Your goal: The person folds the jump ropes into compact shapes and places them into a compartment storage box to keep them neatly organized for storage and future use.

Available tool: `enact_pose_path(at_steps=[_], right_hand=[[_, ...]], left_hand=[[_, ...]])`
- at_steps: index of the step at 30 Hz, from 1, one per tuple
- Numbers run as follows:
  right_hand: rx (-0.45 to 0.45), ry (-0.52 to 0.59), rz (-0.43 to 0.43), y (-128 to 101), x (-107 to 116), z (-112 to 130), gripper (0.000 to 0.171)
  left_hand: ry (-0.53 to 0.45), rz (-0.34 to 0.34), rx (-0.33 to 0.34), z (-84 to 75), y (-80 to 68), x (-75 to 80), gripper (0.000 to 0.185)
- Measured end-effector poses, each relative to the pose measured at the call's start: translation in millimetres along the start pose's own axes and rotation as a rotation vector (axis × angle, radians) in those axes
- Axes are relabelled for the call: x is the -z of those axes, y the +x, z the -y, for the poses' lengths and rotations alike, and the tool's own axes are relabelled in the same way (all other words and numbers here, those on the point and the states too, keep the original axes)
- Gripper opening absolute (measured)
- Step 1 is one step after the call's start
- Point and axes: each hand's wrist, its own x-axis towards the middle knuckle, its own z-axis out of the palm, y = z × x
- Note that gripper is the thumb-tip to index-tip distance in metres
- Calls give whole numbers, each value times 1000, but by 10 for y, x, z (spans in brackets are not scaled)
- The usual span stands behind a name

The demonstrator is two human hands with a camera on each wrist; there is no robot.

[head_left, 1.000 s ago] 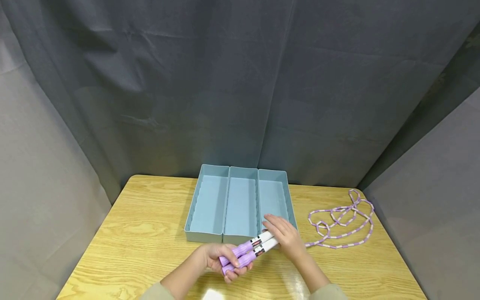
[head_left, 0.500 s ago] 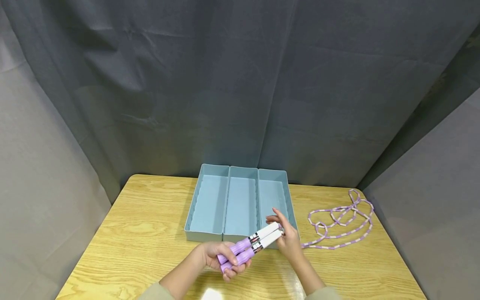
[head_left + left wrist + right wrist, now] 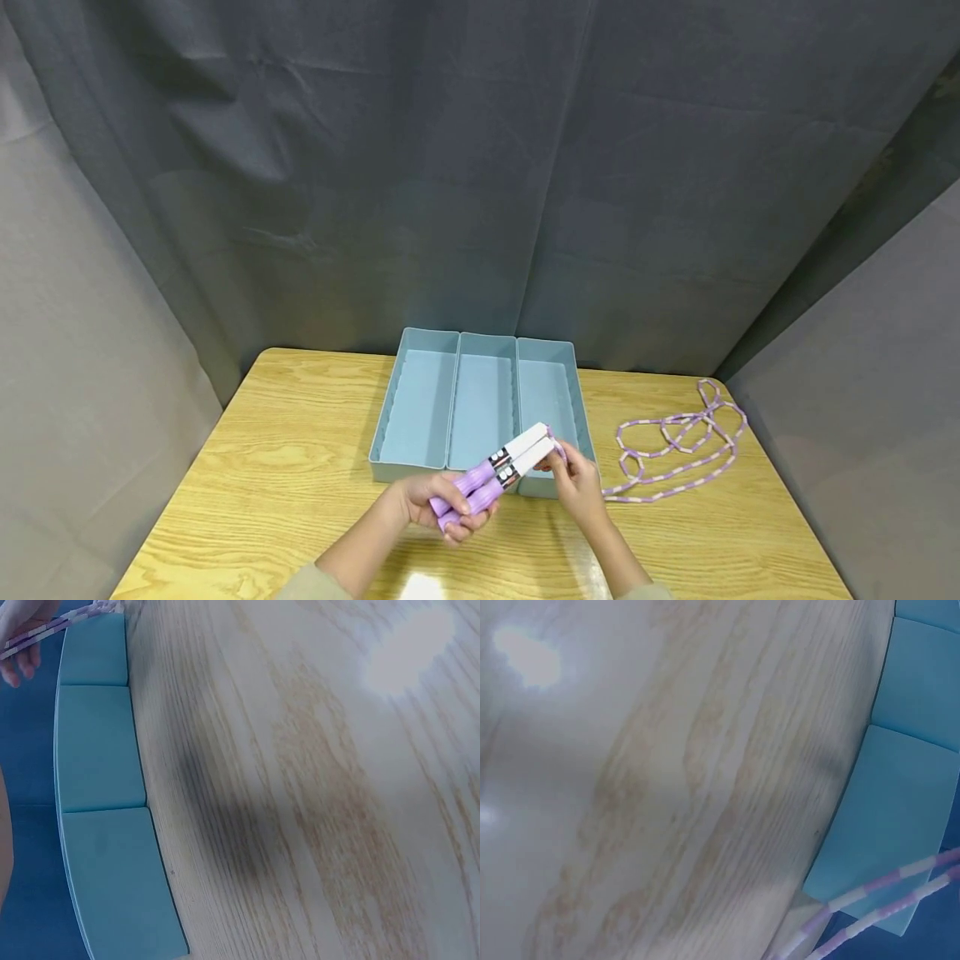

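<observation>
Two purple-and-white jump rope handles (image 3: 517, 454) lie side by side in my left hand (image 3: 423, 497), which grips them by their purple ends. They slant up to the right, white tips overlapping the front of the blue bins in the head view. At those tips my right hand (image 3: 581, 490) pinches the beaded cord, thumb and fingers bent. The rest of the cord (image 3: 645, 500) trails off in loose loops on the table's right side. Two cord strands (image 3: 885, 881) cross the right wrist view's lower corner. The right hand (image 3: 22, 637) also shows at the left wrist view's top left.
Three long light-blue bins (image 3: 423, 400) stand side by side at the back middle of the wooden table (image 3: 300, 450). Dark grey cloth (image 3: 375, 208) hangs behind the table, with lighter panels (image 3: 82, 375) on both sides.
The handles have risen and shifted slightly left and away from me in my left hand. My right hand has gone from covering the white tips to pinching the cord there; the cord's near strands shifted.
</observation>
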Motion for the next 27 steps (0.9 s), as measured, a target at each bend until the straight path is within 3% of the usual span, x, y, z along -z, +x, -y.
enact_pose_path(at_steps=[3,13,20,27], right_hand=[[-47,70,45,-27,11,-25,16],[-205,130,118,-67,32,0,19],[-249,189,142,-178,23,-176,21],[-266,273,165,-249,-6,-272,24]], left_hand=[[-7,3,-13,-21,-2,5,30],[-19,-8,-69,-88,-7,16,31],[-13,-11,-112,-176,-27,15,32],[-32,-67,-123,-230,-62,76,30]])
